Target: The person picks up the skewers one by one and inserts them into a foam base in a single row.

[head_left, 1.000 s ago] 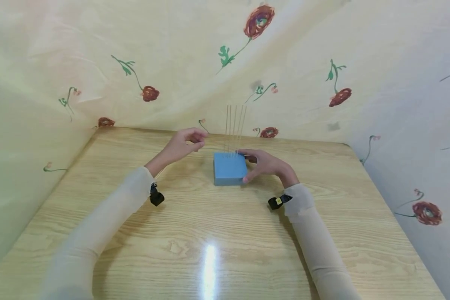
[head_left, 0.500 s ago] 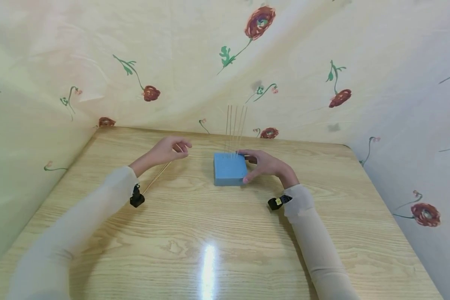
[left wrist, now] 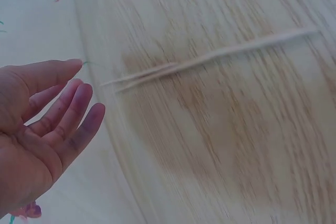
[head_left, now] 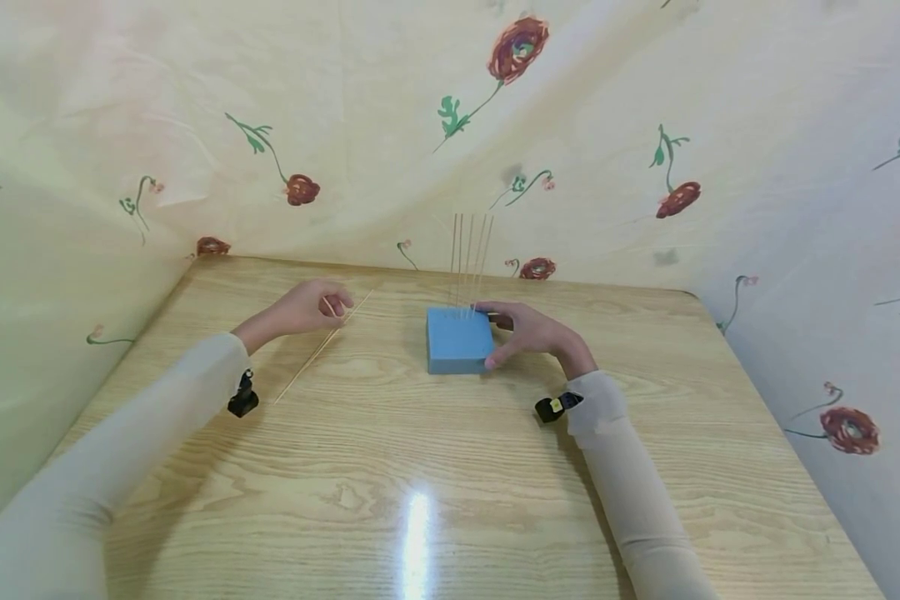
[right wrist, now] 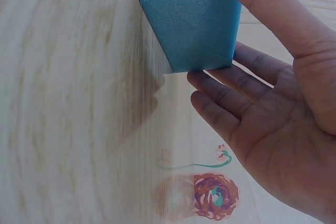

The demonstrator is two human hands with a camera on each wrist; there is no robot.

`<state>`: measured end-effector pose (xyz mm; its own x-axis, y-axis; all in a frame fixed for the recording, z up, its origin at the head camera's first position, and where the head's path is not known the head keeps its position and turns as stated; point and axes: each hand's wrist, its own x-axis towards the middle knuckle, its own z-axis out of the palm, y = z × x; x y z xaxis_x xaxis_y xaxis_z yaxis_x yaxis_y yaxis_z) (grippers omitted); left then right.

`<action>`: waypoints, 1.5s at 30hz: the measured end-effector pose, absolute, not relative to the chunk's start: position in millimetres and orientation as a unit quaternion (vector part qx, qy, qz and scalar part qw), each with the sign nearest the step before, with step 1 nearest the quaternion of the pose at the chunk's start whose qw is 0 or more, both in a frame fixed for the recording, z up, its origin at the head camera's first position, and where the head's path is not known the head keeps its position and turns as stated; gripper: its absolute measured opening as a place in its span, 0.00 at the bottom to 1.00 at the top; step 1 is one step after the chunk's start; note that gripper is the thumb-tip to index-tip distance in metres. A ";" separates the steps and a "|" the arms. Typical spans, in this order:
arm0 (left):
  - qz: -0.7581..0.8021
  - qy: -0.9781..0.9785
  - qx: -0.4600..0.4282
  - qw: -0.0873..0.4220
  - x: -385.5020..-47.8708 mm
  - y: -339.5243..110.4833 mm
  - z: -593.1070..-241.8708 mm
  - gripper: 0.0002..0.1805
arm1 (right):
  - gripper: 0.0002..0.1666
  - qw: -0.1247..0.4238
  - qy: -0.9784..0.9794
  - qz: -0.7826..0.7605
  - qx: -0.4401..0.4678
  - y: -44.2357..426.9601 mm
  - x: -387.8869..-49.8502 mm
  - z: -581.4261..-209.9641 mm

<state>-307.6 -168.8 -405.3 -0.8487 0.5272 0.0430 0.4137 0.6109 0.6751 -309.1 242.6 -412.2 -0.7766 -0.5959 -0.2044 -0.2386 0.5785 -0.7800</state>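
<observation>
A blue foam block (head_left: pixel 459 342) sits on the table with several thin wooden skewers (head_left: pixel 461 258) standing upright from its far part. My right hand (head_left: pixel 528 327) holds the block's right side, thumb at the front corner and fingers behind, as the right wrist view shows with the block (right wrist: pixel 191 24) beside the palm. To the left, my left hand (head_left: pixel 303 307) hovers over loose skewers (head_left: pixel 300 375) lying slantwise on the wood. Its fingers are loosely bent and apart from these skewers (left wrist: pixel 226 52) in the left wrist view, with nothing seen between them.
The wood-grain table (head_left: pixel 420 442) meets a flower-printed cloth (head_left: pixel 375 150) at its back and sides. Small black wrist cameras, left (head_left: pixel 243 400) and right (head_left: pixel 557 407), hang at the sleeves' cuffs. A bright light reflection lies near the front middle.
My left hand has moved left and slightly toward me, away from the block, and the loose skewers have come into sight beneath it. My right hand and the block have stayed put.
</observation>
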 end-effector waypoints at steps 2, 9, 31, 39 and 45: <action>0.352 0.894 0.263 0.084 -307.5 -173.1 -407.0 0.13 | 0.66 0.229 0.859 -0.389 -0.244 242.4 -308.5 -412.1; 0.345 0.897 0.255 0.108 -308.8 -184.4 -412.9 0.12 | 0.66 0.228 0.859 -0.384 -0.250 241.9 -307.9 -412.1; 0.338 0.892 0.230 0.193 -306.5 -193.1 -408.3 0.13 | 0.65 0.226 0.861 -0.382 -0.248 242.4 -308.6 -410.8; 0.335 0.894 0.225 0.196 -306.6 -192.1 -406.8 0.14 | 0.65 0.225 0.863 -0.382 -0.243 242.7 -309.4 -412.9; 0.330 0.897 0.217 0.200 -308.5 -192.7 -409.5 0.12 | 0.65 0.225 0.862 -0.384 -0.243 243.0 -309.9 -414.0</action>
<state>-308.5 -192.7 -409.5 -0.8261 0.5207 -0.2155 0.2569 0.6883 0.6784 -309.9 243.0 -414.0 -0.7807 -0.5917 -0.2011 -0.2461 0.5868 -0.7714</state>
